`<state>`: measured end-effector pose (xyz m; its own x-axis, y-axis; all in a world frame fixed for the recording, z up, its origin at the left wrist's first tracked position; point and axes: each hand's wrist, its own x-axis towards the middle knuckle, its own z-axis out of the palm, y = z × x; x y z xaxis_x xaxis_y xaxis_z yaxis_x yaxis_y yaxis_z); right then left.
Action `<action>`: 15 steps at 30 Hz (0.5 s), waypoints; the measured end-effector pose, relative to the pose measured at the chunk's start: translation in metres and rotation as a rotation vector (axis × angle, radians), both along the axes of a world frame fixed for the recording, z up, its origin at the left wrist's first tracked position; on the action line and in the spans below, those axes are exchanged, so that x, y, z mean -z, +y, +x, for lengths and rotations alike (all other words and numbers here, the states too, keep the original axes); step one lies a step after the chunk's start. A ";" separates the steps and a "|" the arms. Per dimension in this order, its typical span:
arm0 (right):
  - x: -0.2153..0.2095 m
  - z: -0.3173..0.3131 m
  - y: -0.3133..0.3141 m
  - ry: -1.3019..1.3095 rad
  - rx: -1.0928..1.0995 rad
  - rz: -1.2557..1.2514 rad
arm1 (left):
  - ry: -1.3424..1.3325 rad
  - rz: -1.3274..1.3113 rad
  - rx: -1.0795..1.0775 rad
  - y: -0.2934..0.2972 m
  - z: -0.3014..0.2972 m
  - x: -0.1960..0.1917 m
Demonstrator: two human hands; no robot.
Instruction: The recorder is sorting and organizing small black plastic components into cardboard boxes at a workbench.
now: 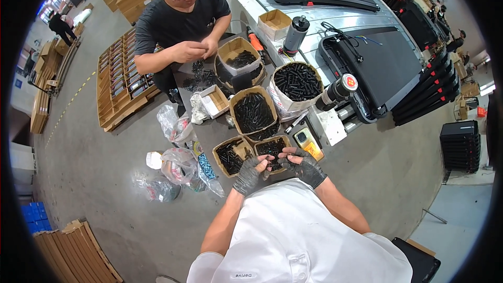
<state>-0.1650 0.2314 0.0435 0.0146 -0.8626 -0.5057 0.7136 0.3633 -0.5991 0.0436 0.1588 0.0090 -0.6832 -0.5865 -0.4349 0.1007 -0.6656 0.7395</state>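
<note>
My left hand point(250, 174) and my right hand point(305, 166), both in dark fingerless gloves, are close together at the near edge of the table. Their bare fingertips are pinched. A small dark piece seems to sit between them, too small to name. Just beyond and beneath the fingers is a small cardboard box point(257, 149) of small black parts point(269, 148). To its left stands another cardboard box point(216, 153) holding black pieces point(230, 158). Behind them, a larger carton point(234, 96) is filled with black screw-like parts point(254, 112).
A round tub of black cylinders point(297, 81) stands farther right, near a phone point(303, 137) and a dark cylindrical tool point(335, 93). Across the table a co-worker point(183, 21) holds both hands together. Plastic bags point(178, 165) lie on the left. Black panels point(374, 63) rest on rollers.
</note>
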 end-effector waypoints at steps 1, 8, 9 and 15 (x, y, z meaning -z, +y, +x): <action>-0.004 0.002 -0.002 0.030 -0.011 0.012 | 0.024 0.004 -0.002 0.000 -0.001 0.001; 0.005 0.001 -0.003 0.081 -0.030 -0.008 | -0.002 -0.057 -0.083 0.004 -0.010 -0.008; 0.000 0.004 -0.003 0.200 -0.059 -0.019 | -0.003 -0.057 -0.086 0.004 -0.009 -0.007; 0.003 0.009 -0.003 0.383 -0.152 -0.009 | 0.036 0.021 -0.020 0.004 -0.009 -0.011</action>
